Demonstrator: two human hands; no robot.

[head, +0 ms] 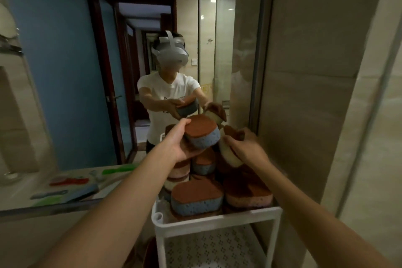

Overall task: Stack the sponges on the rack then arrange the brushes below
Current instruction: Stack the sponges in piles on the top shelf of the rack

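My left hand (177, 143) grips a blue sponge with a brown scouring top (203, 134), held above the pile. My right hand (243, 148) grips a cream sponge with a brown top (228, 154), tilted on edge beside it. Below them, several sponges are piled on the top shelf of a white rack (215, 221): a blue one (196, 199) at the front left, a pink one (248, 196) at the front right, others stacked behind. Brushes lie on the counter to the left: a red one (69, 181), a blue one (49, 194) and green ones (118, 169).
A mirror behind the rack reflects a person wearing a headset and holding sponges. The rack's lower perforated shelf (208, 246) holds nothing. A tiled wall (304, 115) stands close on the right. The counter edge (43, 209) runs along the left.
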